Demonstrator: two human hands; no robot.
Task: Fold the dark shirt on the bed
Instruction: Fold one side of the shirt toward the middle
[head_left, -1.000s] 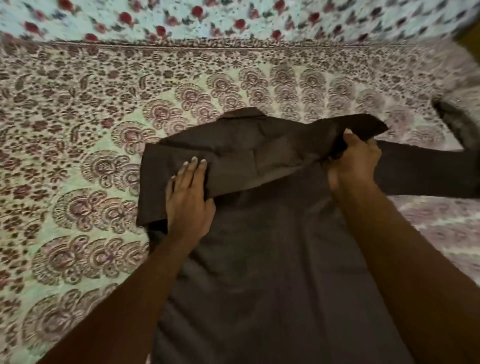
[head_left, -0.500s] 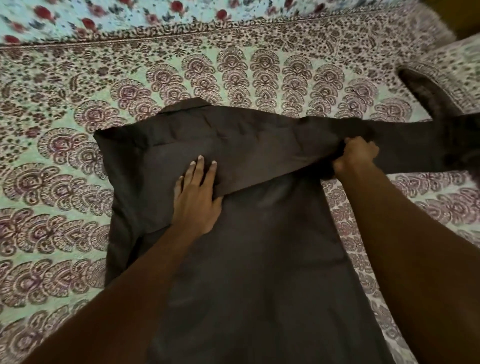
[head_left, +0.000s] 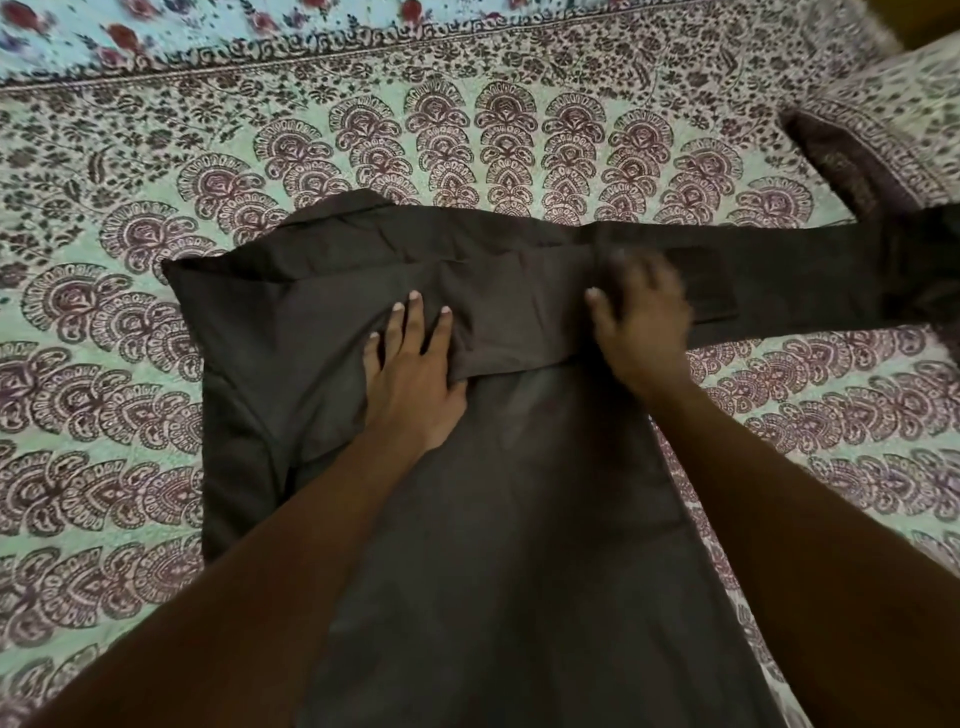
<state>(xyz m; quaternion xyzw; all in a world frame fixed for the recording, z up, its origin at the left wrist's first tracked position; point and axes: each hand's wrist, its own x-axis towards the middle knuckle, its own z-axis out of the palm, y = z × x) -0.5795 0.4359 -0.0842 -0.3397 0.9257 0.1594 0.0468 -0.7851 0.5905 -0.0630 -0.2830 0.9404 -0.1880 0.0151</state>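
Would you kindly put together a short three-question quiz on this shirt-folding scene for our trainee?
1. True or false: the left hand lies flat on the shirt.
2. The long sleeve stretches from the right hand toward: A) the person's right, B) the person's left, C) the person.
3. Fill in: the shirt lies on a patterned ____.
Key: 1 true; 2 A; 3 bedspread.

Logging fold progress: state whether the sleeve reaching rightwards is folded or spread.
Spread: the sleeve lies straight out across the bedsheet, not folded in.
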